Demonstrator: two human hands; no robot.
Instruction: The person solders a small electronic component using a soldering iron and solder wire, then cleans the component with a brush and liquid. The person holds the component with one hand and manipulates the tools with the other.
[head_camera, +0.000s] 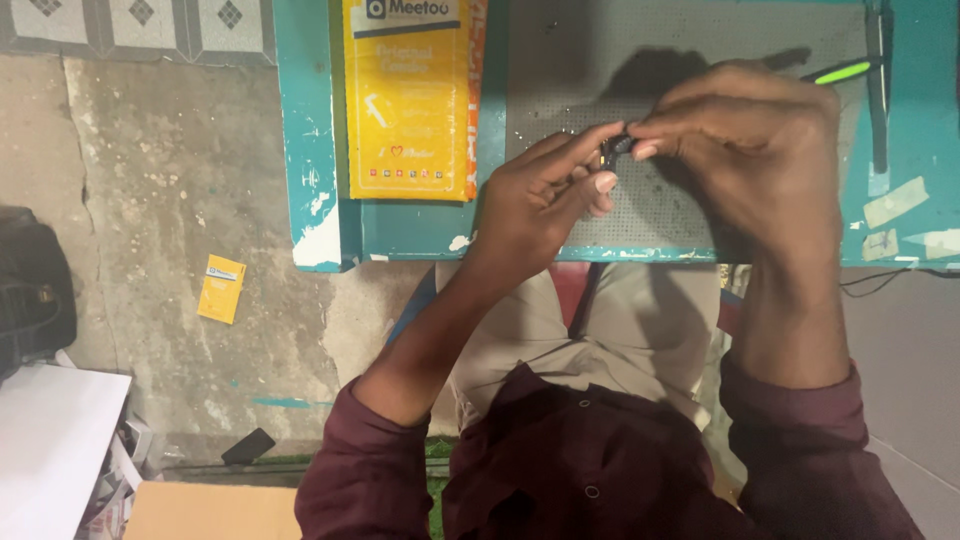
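A: What do I see at the hands?

B: I see the left hand and right hand meeting above the teal surface. Both pinch a small dark part between fingertips; it sits between the two hands, touching both.

A: And beneath them?

B: A grey perforated mat lies directly under the hands. A green-tipped tool rests beyond the right hand, apart from it.

A: To the left hand's outer side?

B: A yellow packet lies on the surface just beside the mat. A small yellow card lies on the concrete floor, well apart.
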